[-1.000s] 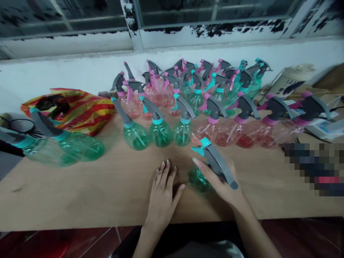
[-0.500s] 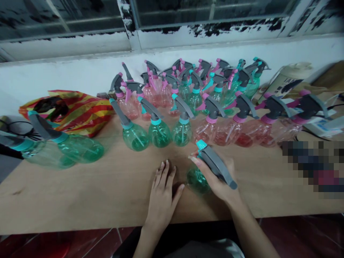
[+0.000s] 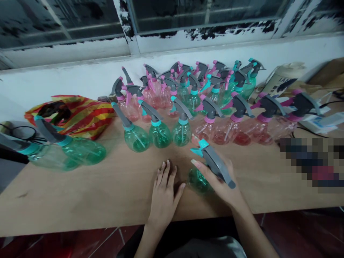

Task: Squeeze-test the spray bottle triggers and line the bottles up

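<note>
Spray bottle (image 3: 199,182) in the right hand (image 3: 220,189), nozzle facing away

It is near the front edge of the bench (image 3: 88,200), straight ahead of the person and a little to the right. The right hand grips it around the neck, thumb along the near left side and a fingertip showing beyond the teal trigger (image 3: 197,152). The green body looks roughly upright beneath that grip; whether its base rests fully on the wood is hard to tell. The long grey head (image 3: 218,164) runs slantwise, from the teal nozzle (image 3: 203,144) at the far left down to its rounded end, near and right, above the wrist.

The left hand (image 3: 164,195) lies palm down on the wood, holding nothing, fingers stretched away from the person. From there the bottle is just to the right, with the thumb pointing its way but not touching it.

Beyond the bottle, well past the left hand's fingertips, a row crosses the bench: three green bottles (image 3: 160,135) on the left, then pink bottles (image 3: 242,130) to the right. Two more green bottles (image 3: 84,151) stand well apart at the far left.
</note>
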Demonstrator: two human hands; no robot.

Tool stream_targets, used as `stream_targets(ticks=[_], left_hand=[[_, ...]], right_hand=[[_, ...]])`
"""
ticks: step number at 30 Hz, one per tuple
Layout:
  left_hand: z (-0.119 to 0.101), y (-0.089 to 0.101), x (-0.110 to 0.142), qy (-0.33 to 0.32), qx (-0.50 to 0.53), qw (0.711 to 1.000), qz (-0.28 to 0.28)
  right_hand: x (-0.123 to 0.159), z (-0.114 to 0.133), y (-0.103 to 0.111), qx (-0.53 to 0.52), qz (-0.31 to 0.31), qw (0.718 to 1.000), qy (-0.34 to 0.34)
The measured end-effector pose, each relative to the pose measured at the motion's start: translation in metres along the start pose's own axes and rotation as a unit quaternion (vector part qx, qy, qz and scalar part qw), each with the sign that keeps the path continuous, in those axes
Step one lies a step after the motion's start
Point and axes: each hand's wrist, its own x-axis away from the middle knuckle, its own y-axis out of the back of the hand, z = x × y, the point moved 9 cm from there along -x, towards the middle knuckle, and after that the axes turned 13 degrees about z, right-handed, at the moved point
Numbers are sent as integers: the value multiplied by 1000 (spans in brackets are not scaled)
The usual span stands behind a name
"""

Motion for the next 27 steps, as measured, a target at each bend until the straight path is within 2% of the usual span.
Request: stream_targets(ticks=[18, 23, 27], left_hand=[[0, 0, 0, -2, 0, 1000, -6], [1, -2, 0, -1, -1, 1000, -5], [1, -4, 0, -3, -3, 1000, 0]], right_hand=[[1, -5, -1, -3, 1, 1000, -14], [-2, 2, 0, 8, -10, 1000, -2], [-3, 3, 2, 6, -29, 999, -24]])
